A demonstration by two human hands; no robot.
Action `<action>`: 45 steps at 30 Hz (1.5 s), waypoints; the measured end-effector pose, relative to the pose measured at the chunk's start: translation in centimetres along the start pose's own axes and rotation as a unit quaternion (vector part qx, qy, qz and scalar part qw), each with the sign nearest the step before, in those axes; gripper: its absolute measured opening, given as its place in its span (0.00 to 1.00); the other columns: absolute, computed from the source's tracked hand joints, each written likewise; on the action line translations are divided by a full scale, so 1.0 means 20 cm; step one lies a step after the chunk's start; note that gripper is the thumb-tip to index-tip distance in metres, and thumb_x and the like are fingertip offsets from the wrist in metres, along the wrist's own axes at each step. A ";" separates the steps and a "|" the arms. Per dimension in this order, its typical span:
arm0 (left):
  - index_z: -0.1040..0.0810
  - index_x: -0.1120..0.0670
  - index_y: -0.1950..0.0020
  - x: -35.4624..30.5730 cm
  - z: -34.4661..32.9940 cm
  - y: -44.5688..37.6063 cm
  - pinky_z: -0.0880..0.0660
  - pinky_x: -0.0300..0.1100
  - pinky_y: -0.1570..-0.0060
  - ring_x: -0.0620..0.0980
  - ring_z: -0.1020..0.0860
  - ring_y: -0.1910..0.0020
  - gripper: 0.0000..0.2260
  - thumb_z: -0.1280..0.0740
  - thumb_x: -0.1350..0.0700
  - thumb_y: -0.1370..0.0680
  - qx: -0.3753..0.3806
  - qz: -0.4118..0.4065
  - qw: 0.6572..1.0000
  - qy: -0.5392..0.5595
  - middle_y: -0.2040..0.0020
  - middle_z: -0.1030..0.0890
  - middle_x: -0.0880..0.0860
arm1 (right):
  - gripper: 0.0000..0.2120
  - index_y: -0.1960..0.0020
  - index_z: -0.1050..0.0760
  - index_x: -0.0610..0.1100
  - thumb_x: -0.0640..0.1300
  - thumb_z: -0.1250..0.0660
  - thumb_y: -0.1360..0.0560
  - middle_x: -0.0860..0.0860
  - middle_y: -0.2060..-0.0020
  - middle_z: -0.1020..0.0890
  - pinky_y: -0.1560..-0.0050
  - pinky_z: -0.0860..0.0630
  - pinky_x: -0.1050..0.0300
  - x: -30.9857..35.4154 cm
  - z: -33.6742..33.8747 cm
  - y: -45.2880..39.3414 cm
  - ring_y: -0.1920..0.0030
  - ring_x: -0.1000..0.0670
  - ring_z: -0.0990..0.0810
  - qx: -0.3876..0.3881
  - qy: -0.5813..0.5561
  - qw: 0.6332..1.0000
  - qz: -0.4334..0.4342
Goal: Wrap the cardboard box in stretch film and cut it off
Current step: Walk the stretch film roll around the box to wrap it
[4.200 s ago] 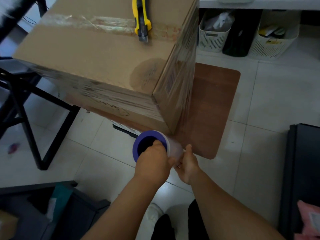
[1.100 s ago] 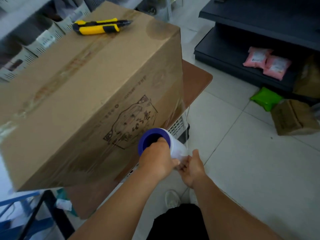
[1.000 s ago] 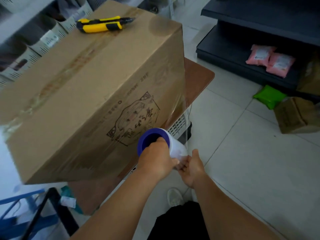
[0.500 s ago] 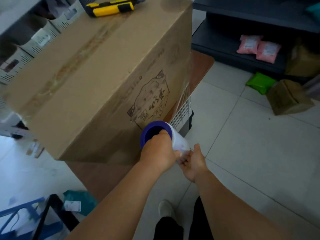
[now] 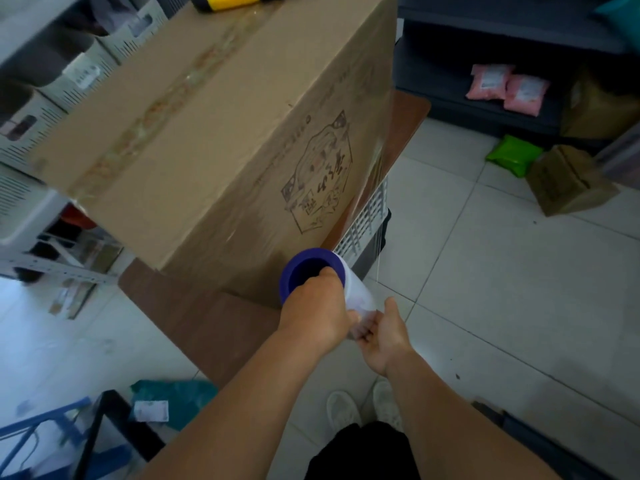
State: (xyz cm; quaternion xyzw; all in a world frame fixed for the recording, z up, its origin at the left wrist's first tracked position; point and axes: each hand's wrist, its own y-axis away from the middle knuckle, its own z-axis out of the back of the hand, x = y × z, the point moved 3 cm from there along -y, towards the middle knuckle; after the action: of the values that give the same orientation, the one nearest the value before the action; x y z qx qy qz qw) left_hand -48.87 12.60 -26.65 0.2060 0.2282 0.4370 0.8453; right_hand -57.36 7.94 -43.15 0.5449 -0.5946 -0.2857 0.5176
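A large cardboard box (image 5: pixel 207 143) with a printed emblem stands on a brown table (image 5: pixel 214 327); clear film covers its sides. A stretch film roll (image 5: pixel 353 292) with a purple core sits low by the box's near right corner. My left hand (image 5: pixel 315 313) grips the roll's upper end, fingers in the core. My right hand (image 5: pixel 384 334) holds the lower end from below. A sheet of film runs from the roll up to the box's right edge. A yellow utility knife (image 5: pixel 235 0) lies on the box's top, at the frame's upper edge.
A white slotted basket (image 5: pixel 363 223) sits under the table. Dark shelving (image 5: pixel 519 64) at right holds pink packets (image 5: pixel 505 88). A green bag (image 5: pixel 512 159) and a small cardboard box (image 5: pixel 568 181) lie on the tiled floor. White bins (image 5: pixel 69 74) line the left.
I have walked around the box with the roll, from one corner past the printed side. The film has drawn along that side. Both hands have kept their hold.
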 end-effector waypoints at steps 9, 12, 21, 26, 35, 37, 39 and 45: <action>0.32 0.59 0.39 0.05 -0.02 0.08 0.29 0.42 0.57 0.54 0.22 0.48 0.22 0.30 0.48 0.25 -0.020 0.020 1.000 0.011 0.45 0.21 0.55 | 0.27 0.69 0.38 0.43 0.60 0.52 0.18 0.47 0.77 0.35 0.64 0.33 0.55 -0.06 -0.01 0.03 0.72 0.49 0.37 0.008 0.020 1.000 -0.021; 0.33 0.59 0.38 0.07 -0.03 0.11 0.28 0.43 0.57 0.54 0.21 0.48 0.22 0.30 0.49 0.25 -0.022 0.020 1.000 0.010 0.45 0.21 0.56 | 0.27 0.68 0.39 0.44 0.60 0.52 0.18 0.48 0.79 0.34 0.66 0.33 0.56 -0.09 -0.01 0.06 0.73 0.49 0.37 0.008 0.028 0.999 -0.021; 0.32 0.59 0.39 0.22 -0.05 0.22 0.27 0.44 0.55 0.54 0.21 0.48 0.22 0.30 0.49 0.25 -0.026 -0.004 1.000 0.003 0.46 0.20 0.55 | 0.26 0.68 0.37 0.43 0.59 0.52 0.18 0.50 0.83 0.30 0.67 0.33 0.59 -0.27 -0.06 0.15 0.73 0.51 0.34 0.013 -0.019 1.000 -0.003; 0.33 0.59 0.38 0.33 -0.07 0.28 0.28 0.43 0.56 0.54 0.21 0.48 0.21 0.31 0.49 0.25 -0.019 -0.010 1.000 -0.003 0.46 0.20 0.55 | 0.27 0.68 0.36 0.43 0.58 0.53 0.17 0.51 0.83 0.30 0.64 0.30 0.58 -0.40 -0.08 0.19 0.72 0.51 0.33 0.025 -0.016 1.000 0.011; 0.32 0.58 0.40 0.53 -0.12 0.36 0.28 0.44 0.59 0.54 0.21 0.50 0.19 0.31 0.51 0.25 -0.007 -0.007 1.000 -0.022 0.47 0.20 0.55 | 0.29 0.71 0.39 0.43 0.59 0.52 0.17 0.49 0.81 0.35 0.64 0.33 0.56 -0.63 -0.15 0.19 0.72 0.49 0.37 0.010 -0.006 1.000 0.002; 0.32 0.58 0.41 0.57 -0.13 0.37 0.28 0.43 0.60 0.54 0.21 0.51 0.18 0.31 0.51 0.25 -0.006 -0.006 1.000 -0.026 0.48 0.20 0.55 | 0.29 0.71 0.41 0.44 0.60 0.52 0.18 0.48 0.79 0.38 0.65 0.33 0.56 -0.68 -0.17 0.18 0.72 0.49 0.39 0.008 0.004 1.000 -0.003; 0.32 0.58 0.41 0.61 -0.14 0.38 0.28 0.44 0.59 0.54 0.21 0.51 0.18 0.31 0.52 0.24 -0.002 -0.004 0.999 -0.031 0.48 0.20 0.55 | 0.28 0.71 0.41 0.44 0.60 0.52 0.18 0.48 0.78 0.40 0.65 0.32 0.56 -0.73 -0.19 0.18 0.72 0.49 0.41 0.007 0.011 1.000 -0.012; 0.33 0.58 0.39 0.72 -0.15 0.40 0.26 0.46 0.55 0.55 0.21 0.49 0.19 0.32 0.51 0.24 0.000 -0.003 0.999 -0.041 0.46 0.21 0.55 | 0.26 0.67 0.36 0.45 0.60 0.52 0.18 0.51 0.81 0.33 0.66 0.33 0.57 -0.82 -0.25 0.16 0.73 0.49 0.36 0.010 0.004 1.000 -0.023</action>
State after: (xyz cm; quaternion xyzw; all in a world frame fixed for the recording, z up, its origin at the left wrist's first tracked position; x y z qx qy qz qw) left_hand -48.39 29.29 -27.63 0.2231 0.1940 0.4260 0.8550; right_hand -55.97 25.32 -43.66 0.5648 -0.5827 -0.2896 0.5076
